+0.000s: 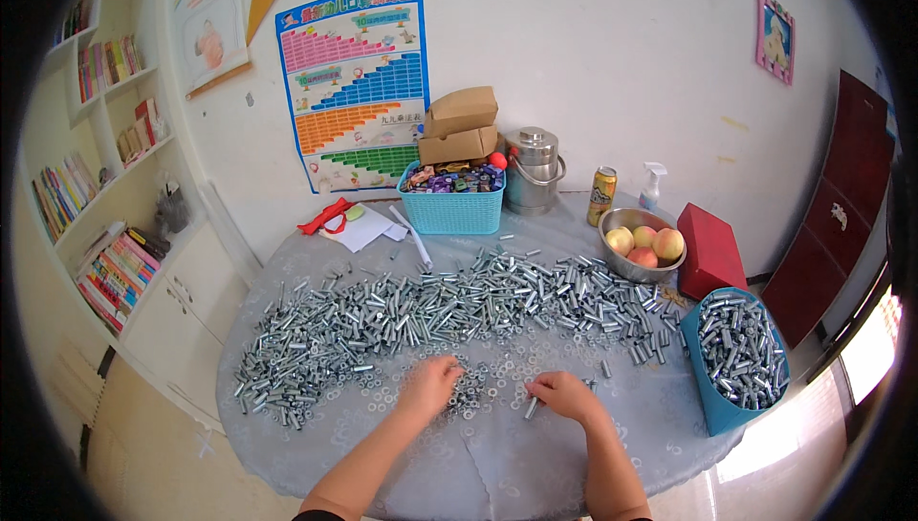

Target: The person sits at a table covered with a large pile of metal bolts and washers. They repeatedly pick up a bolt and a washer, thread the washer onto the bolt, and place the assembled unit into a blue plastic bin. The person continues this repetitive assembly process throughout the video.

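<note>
I use the small pile of loose, silver metal rings [469,395] as my landmark: the slim, silver metal tube [531,410] is just right of it, long axis slanting with its lower end toward me. The bare right hand [566,394] is nearer the tube, thumb and fingers pinched onto its upper end. The bare left hand [432,385] touches the pile's left side, fingers curled nearly together; I can't tell whether they grip a ring. Beyond the pile, the broad heap of silver metal tubes [402,311] limits my room; on its near side, the grey patterned tablecloth [478,473] gives open space down to the rounded edge.
</note>
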`<action>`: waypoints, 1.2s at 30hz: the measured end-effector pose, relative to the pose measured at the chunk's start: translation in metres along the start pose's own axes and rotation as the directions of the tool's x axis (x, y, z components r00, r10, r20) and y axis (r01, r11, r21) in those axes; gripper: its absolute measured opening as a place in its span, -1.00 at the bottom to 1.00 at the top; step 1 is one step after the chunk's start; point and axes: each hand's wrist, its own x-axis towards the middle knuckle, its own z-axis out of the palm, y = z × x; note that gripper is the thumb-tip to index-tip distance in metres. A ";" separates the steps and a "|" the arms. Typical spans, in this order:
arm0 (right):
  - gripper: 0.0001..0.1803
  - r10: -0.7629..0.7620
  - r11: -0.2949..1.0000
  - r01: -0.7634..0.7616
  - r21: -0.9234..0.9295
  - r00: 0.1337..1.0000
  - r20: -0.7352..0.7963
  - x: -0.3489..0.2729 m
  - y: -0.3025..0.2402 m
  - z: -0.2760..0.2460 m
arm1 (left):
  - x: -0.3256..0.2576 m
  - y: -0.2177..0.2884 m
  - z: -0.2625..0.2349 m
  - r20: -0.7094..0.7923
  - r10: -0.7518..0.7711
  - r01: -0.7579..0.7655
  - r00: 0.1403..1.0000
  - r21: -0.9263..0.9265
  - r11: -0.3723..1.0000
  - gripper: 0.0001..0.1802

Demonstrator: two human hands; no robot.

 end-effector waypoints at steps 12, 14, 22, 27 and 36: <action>-0.61 -0.011 0.974 -0.036 -0.222 0.978 -0.207 -0.007 0.006 -0.019 | 0.061 -0.047 0.024 -0.196 -0.159 0.222 0.968 0.361 0.906 -0.69; -0.67 0.021 0.978 -0.083 -0.190 0.951 -0.308 -0.008 0.005 -0.023 | 0.058 -0.048 0.022 -0.228 -0.173 0.249 0.958 0.366 0.897 -0.70; -0.81 0.026 0.913 -0.311 -0.264 0.690 -0.724 -0.002 0.060 -0.042 | 0.050 -0.060 0.023 -0.278 -0.194 0.243 0.941 0.153 0.958 -0.79; -0.77 0.092 0.900 -0.352 -0.256 0.729 -0.678 0.003 0.065 -0.038 | 0.041 -0.053 0.020 -0.305 -0.121 0.132 0.945 0.016 0.991 -0.81; -0.63 -0.064 0.771 0.245 0.588 0.948 -0.311 0.008 0.000 -0.006 | -0.008 0.009 0.026 0.280 -0.116 0.300 0.953 -0.927 0.225 -0.88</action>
